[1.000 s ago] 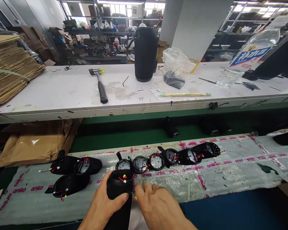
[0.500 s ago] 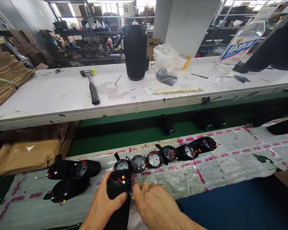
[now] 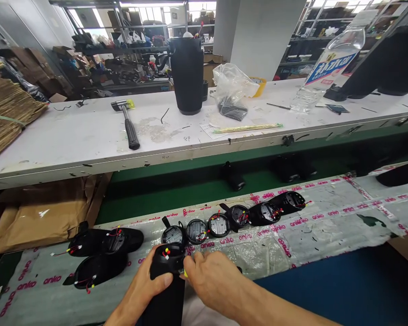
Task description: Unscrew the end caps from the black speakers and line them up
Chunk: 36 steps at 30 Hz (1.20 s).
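Observation:
A black cylindrical housing (image 3: 166,290) stands near the bottom centre, its open end up, with red, yellow and white connectors showing inside. My left hand (image 3: 146,285) is wrapped round its left side, thumb across the front. Against its right rim is my right hand (image 3: 214,276), fingers curled round a small yellow tool (image 3: 186,273), mostly hidden. Just behind the housing, a row of round black parts with wires, such as this one (image 3: 196,231), runs to the right. Several more black parts (image 3: 117,241) lie to the left.
The work surface (image 3: 258,253) is covered in plastic with pink-printed tape. On the white shelf (image 3: 71,136) behind are a hammer (image 3: 131,129), a black cylinder (image 3: 187,77), a plastic bag (image 3: 233,90) and a bottle (image 3: 326,68). Brown paper (image 3: 41,219) lies at the left.
The housing's top has shifted slightly left and down in view. My right hand has moved a little left and up along its rim, its forearm reaching further right across the view.

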{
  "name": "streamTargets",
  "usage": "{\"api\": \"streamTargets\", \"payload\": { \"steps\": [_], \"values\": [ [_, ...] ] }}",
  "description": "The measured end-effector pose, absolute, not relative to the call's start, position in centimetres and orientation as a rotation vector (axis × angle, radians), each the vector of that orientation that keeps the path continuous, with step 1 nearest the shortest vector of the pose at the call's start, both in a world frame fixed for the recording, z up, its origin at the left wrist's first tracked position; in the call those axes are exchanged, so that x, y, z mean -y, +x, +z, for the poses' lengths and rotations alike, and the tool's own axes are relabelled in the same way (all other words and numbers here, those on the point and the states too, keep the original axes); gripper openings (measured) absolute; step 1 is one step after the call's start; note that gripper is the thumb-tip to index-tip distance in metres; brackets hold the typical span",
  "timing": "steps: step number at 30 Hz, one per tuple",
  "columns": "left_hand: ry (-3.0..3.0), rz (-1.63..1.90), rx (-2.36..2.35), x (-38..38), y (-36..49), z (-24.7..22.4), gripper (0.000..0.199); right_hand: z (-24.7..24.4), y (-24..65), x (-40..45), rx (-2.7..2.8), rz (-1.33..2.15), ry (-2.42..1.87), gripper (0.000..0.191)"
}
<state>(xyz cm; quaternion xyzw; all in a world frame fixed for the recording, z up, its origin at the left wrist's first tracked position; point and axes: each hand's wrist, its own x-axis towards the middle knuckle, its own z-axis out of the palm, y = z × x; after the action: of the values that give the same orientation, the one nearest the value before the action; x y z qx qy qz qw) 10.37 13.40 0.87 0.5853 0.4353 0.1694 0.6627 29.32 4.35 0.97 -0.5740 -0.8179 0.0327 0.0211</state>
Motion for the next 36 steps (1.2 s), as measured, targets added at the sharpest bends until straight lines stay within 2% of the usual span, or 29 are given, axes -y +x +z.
{"api": "streamTargets", "payload": {
  "steps": [10, 12, 14, 18, 23, 28, 32, 36],
  "values": [
    [0.931, 0.461, -1.054, -12.7, 10.3, -0.7, 0.059, 0.7, 30.4, -5.4, 2.155, 0.301, -1.699, 0.017],
    [0.849, 0.507, -1.124, -12.6, 9.0, -1.0, 0.058, 1.2, 31.1, -5.2, 1.971, 0.324, -1.733, 0.025],
    [0.809, 0.581, -1.220, -13.0, 7.2, -1.1, 0.056, 1.5, 31.6, -4.6, 1.614, 0.487, -1.761, 0.032],
    [0.870, 0.745, -1.420, -14.9, 3.9, -1.4, 0.062, 0.5, 31.5, -3.2, 0.766, 1.062, -1.566, 0.042],
    [1.167, 0.849, -1.616, -16.0, 3.6, -3.1, 0.088, -3.1, 29.5, -1.5, 0.518, 1.295, -1.437, 0.052],
    [1.377, 0.875, -1.726, -15.3, 6.3, -6.8, 0.089, -5.7, 27.5, -0.6, 0.378, 1.533, -1.377, 0.067],
    [1.466, 0.920, -1.769, -15.6, 7.6, -10.0, 0.086, -5.1, 29.0, -2.0, 0.463, 1.479, -1.538, 0.071],
    [1.540, 0.948, -1.774, -15.8, 7.6, -12.5, 0.084, -2.8, 35.3, -6.2, 0.671, 1.210, -1.799, 0.066]
  ]
}}
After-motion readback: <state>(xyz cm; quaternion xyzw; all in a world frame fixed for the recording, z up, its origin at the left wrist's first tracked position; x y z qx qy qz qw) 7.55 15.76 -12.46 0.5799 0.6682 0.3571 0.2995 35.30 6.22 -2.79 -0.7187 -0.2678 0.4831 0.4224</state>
